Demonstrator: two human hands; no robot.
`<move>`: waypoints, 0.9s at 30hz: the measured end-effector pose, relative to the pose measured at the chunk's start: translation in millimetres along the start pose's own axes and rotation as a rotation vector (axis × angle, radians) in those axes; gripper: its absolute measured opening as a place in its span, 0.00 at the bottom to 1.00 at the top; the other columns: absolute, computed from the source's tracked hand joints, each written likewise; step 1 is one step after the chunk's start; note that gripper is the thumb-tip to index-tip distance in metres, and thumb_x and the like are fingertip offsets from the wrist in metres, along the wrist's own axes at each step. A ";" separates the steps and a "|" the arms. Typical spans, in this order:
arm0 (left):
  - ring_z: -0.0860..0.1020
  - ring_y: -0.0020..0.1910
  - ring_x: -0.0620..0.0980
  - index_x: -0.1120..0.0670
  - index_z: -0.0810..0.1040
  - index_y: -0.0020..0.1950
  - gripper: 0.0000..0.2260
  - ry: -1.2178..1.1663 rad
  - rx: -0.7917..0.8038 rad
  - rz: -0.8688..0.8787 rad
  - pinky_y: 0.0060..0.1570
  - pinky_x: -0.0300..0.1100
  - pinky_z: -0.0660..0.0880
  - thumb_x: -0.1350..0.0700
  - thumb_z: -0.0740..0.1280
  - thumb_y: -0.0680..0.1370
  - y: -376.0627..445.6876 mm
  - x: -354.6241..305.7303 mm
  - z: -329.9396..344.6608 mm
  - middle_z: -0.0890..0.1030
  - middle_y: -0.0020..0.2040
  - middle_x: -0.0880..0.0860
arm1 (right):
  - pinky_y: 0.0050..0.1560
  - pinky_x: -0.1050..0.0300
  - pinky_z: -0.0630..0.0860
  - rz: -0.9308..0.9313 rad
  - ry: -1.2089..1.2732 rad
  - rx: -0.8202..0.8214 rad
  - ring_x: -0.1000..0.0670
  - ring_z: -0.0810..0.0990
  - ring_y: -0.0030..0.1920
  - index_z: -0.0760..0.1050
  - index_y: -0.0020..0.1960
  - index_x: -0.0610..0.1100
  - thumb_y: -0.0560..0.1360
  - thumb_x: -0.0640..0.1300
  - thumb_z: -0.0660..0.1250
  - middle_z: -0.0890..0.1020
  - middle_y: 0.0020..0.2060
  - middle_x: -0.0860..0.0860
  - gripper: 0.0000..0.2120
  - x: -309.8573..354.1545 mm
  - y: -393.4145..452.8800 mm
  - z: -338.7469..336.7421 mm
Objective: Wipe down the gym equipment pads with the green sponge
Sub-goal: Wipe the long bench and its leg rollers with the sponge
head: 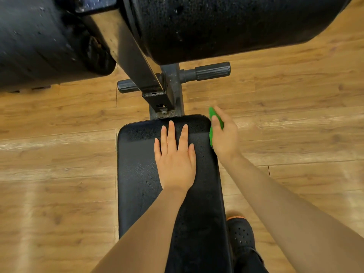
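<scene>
I've got my left hand (pixel 175 164) flat on the bench (pixel 137 174), fingers straight and spread, bracing the black pad. My right hand (pixel 224 136) is just off the pad's right edge, fingers wrapped around the green sponge (pixel 211 115), which sits pressed against that side edge near the far corner. The sponge looks soft and light, so it should squash easily; I'd judge a firm grip across its back suits it best. The pad's textured vinyl looks stiff and a bit grippy. Beyond my hands, big foam rollers (pixel 226 26) hang overhead, probably spongy too.
</scene>
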State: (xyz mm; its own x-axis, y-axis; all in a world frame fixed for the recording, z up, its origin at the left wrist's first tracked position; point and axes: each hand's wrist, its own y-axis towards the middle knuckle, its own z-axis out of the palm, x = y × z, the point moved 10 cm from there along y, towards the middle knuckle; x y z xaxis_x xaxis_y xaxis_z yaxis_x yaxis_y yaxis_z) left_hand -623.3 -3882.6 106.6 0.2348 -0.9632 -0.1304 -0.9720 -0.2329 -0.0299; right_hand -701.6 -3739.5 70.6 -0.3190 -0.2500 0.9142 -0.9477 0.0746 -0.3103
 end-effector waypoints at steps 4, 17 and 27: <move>0.54 0.77 0.56 0.49 0.61 0.76 0.23 -0.007 -0.005 0.001 0.74 0.55 0.54 0.47 0.48 0.82 0.2 -0.2 -0.7 0.58 0.78 0.56 | 0.69 0.55 0.67 0.004 0.006 0.064 0.55 0.72 0.65 0.72 0.69 0.45 0.83 0.43 0.56 0.76 0.64 0.52 0.16 -6.9 0.9 9.1; 0.53 0.78 0.55 0.49 0.60 0.77 0.23 0.009 0.019 0.002 0.74 0.55 0.53 0.47 0.48 0.82 0.8 -0.4 1.2 0.57 0.78 0.56 | 0.64 0.52 0.72 -0.053 -0.219 -0.039 0.54 0.73 0.60 0.63 0.75 0.49 0.82 0.48 0.54 0.76 0.60 0.50 0.21 -26.3 -89.6 -11.4; 0.54 0.77 0.55 0.48 0.60 0.77 0.23 0.048 0.013 -0.010 0.74 0.54 0.52 0.47 0.47 0.82 1.3 -0.2 -0.7 0.59 0.78 0.55 | 0.66 0.54 0.71 -0.066 -0.272 -0.009 0.56 0.71 0.63 0.63 0.75 0.47 0.81 0.53 0.50 0.74 0.63 0.50 0.24 -24.1 -85.1 -8.3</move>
State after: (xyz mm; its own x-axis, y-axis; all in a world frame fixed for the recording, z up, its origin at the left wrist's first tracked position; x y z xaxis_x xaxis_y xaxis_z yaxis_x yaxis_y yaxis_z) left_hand -624.6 -3882.7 107.2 0.2445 -0.9661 -0.0827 -0.9694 -0.2416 -0.0437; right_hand -613.3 -3731.8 77.2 -0.2436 -0.5048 0.8282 -0.9668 0.0580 -0.2490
